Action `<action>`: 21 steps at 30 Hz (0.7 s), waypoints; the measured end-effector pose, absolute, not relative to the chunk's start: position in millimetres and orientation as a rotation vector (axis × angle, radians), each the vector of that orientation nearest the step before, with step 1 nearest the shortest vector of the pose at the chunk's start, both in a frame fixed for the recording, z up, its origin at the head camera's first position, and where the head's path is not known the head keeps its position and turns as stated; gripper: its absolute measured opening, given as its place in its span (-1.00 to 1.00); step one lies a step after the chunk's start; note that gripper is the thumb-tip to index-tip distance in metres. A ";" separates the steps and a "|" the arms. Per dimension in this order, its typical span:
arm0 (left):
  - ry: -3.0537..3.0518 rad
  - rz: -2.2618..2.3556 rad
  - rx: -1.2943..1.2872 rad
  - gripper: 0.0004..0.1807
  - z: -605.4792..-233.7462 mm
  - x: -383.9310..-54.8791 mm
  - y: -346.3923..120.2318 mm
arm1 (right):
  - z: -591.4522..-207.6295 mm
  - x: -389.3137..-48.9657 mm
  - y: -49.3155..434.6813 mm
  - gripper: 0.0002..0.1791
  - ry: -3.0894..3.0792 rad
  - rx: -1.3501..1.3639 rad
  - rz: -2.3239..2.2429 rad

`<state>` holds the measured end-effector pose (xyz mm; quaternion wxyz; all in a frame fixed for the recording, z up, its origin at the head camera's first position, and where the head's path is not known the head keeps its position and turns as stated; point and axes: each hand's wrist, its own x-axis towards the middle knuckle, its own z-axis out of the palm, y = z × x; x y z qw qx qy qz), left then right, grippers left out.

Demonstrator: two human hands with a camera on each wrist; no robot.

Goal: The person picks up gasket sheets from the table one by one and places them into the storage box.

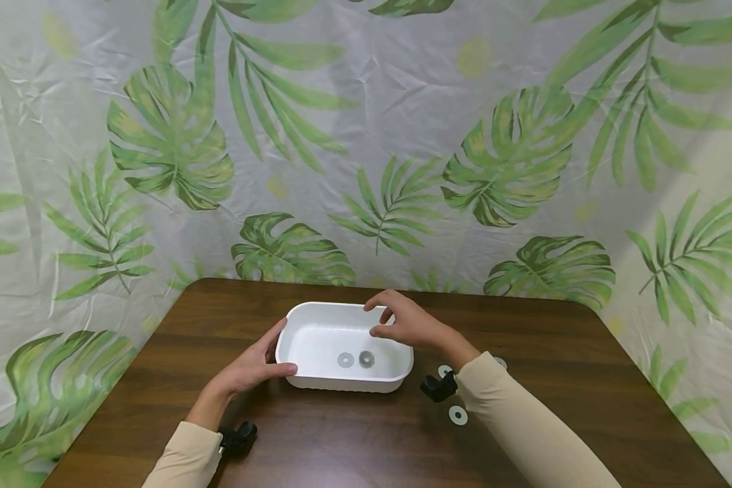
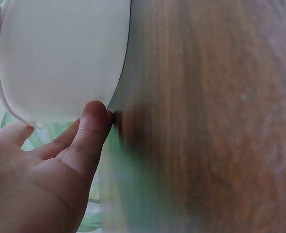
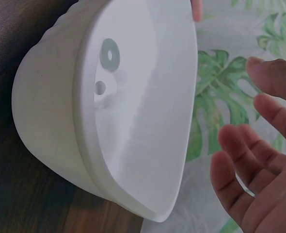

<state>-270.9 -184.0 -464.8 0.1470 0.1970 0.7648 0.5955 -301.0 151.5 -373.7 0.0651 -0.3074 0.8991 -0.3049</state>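
A white oblong tub (image 1: 344, 384) with rounded corners stands on the table. My left hand (image 1: 250, 368) holds its left end, thumb along the front rim and fingers at the side; the left wrist view shows the fingertips against the outer wall (image 2: 60, 63). Inside on the tub's floor lie a flat grey ring (image 1: 345, 360) and, just right of it, a round silvery piece (image 1: 367, 358). Over the tub's right end hovers my right hand (image 1: 405, 322), fingers loosely bent and apart. Nothing is between those fingers in the right wrist view (image 3: 264, 170).
Flat white rings lie on the brown wooden table (image 1: 341, 440) right of the tub: one ring (image 1: 458, 415) nearer me, others partly behind the right sleeve (image 1: 512, 413). Each wrist carries a black camera (image 1: 439, 386). A leaf-print curtain (image 1: 396, 135) hangs behind the table's far edge.
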 end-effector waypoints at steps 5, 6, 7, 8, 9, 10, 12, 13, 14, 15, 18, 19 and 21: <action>2.205 1.710 0.554 0.20 -465.5 -271.3 -183.5 | -375.5 -300.6 161.0 -0.59 2.737 -0.909 -0.909; 2.206 1.709 0.552 0.20 -465.5 -271.2 -183.4 | -375.8 -300.1 164.0 -0.60 2.741 -0.903 -0.910; 2.206 1.710 0.549 0.20 -465.5 -271.1 -183.3 | -376.6 -299.7 167.4 -0.60 2.746 -0.904 -0.907; 2.205 1.710 0.548 0.20 -465.3 -271.0 -183.2 | -376.9 -299.2 171.0 -0.60 2.748 -0.907 -0.906; 2.204 1.711 0.548 0.20 -465.2 -270.9 -183.0 | -377.1 -298.3 174.8 -0.60 2.750 -0.914 -0.904; 2.204 1.709 0.549 0.20 -465.0 -270.8 -182.9 | -377.3 -297.2 178.8 -0.61 2.749 -0.909 -0.908; 2.205 1.705 0.548 0.20 -464.4 -270.6 -182.8 | -376.6 -294.2 186.9 -0.62 2.749 -0.900 -0.914; 2.205 1.704 0.546 0.20 -464.1 -270.5 -182.8 | -376.1 -292.6 191.1 -0.63 2.750 -0.903 -0.915; 2.205 1.702 0.546 0.20 -463.9 -270.4 -182.8 | -375.3 -290.7 195.2 -0.63 2.750 -0.901 -0.924; 2.205 1.701 0.544 0.20 -463.7 -270.3 -183.0 | -374.5 -289.0 199.3 -0.64 2.753 -0.899 -0.934; 2.203 1.704 0.539 0.20 -463.4 -270.2 -183.2 | -371.2 -283.9 211.8 -0.65 2.766 -0.901 -0.963; 2.202 1.703 0.539 0.20 -463.4 -270.2 -183.3 | -369.7 -281.9 215.9 -0.65 2.772 -0.895 -0.965; 2.200 1.705 0.541 0.20 -463.4 -270.1 -183.4 | -367.2 -278.6 224.4 -0.64 2.786 -0.888 -0.960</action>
